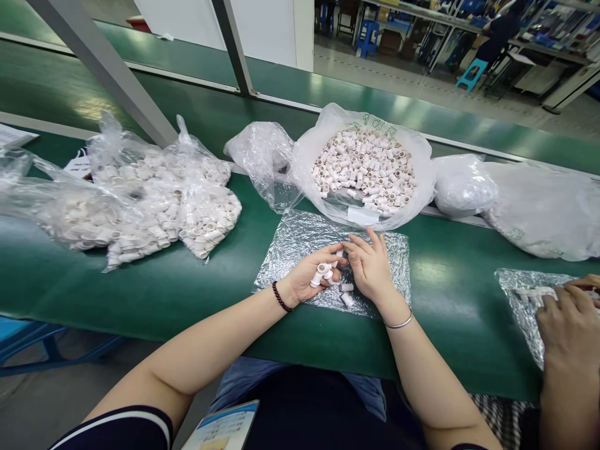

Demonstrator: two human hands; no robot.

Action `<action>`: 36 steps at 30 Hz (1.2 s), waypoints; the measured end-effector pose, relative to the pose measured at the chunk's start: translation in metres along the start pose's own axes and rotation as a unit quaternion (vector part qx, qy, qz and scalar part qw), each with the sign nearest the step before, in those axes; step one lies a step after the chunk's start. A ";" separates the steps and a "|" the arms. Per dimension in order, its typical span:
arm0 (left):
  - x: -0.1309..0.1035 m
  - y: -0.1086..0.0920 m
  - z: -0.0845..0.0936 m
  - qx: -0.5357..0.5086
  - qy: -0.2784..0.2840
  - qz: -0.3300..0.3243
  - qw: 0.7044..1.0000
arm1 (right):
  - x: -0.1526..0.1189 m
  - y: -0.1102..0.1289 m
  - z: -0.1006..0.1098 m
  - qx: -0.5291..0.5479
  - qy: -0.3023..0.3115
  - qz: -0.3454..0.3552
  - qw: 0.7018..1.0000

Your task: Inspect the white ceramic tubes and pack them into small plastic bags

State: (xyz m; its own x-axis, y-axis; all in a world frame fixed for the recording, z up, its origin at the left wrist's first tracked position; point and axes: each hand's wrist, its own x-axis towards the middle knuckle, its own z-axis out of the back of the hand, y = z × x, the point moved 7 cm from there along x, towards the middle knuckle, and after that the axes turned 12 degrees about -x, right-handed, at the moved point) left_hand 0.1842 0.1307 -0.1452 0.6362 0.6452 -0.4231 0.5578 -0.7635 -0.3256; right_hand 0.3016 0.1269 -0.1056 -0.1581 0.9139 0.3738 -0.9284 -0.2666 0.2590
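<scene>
My left hand [307, 275] is curled, palm up, around several small white plastic pipe fittings [320, 275]. Close by on the right, my right hand [372, 269] has its fingers stretched out, the fingertips almost at those of the left. One more fitting [340, 254] shows between the two hands; which of them touches it I cannot tell. Beneath both hands lies a sheet of clear plastic film [281, 250], and two loose fittings [347, 300] rest on it. Just behind the sheet, an open plastic bag [304, 165] holds a heap of the same fittings.
Clear bags of white fittings [206, 219] stand on the green work surface [234, 312] to the left. More plastic bags [544, 212] sit at the right. A co-worker's hands [569, 319] handle white pieces on another film sheet [520, 281]. A grey post [107, 69] rises behind.
</scene>
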 end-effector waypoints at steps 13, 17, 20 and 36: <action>-0.003 -0.027 0.006 -0.075 -0.060 -0.094 0.991 | 0.004 0.008 0.024 0.006 0.097 0.051 0.994; -0.002 -0.033 0.010 -0.085 -0.076 -0.108 0.988 | -0.011 0.023 0.022 -0.039 0.279 0.107 0.954; -0.002 -0.031 0.008 -0.086 -0.070 -0.103 0.989 | -0.015 0.026 0.018 -0.073 0.292 0.121 0.946; -0.001 -0.012 0.006 -0.034 -0.057 -0.031 0.997 | 0.000 -0.024 0.032 -0.069 0.202 0.003 0.977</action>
State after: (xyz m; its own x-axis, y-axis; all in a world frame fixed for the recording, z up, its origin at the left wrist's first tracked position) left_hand 0.1734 0.1395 -0.1461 0.5371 0.6809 -0.4979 0.6317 -0.7158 -0.2976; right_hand 0.3349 0.1238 -0.0834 -0.2576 0.9662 -0.0138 -0.9592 -0.2540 0.1240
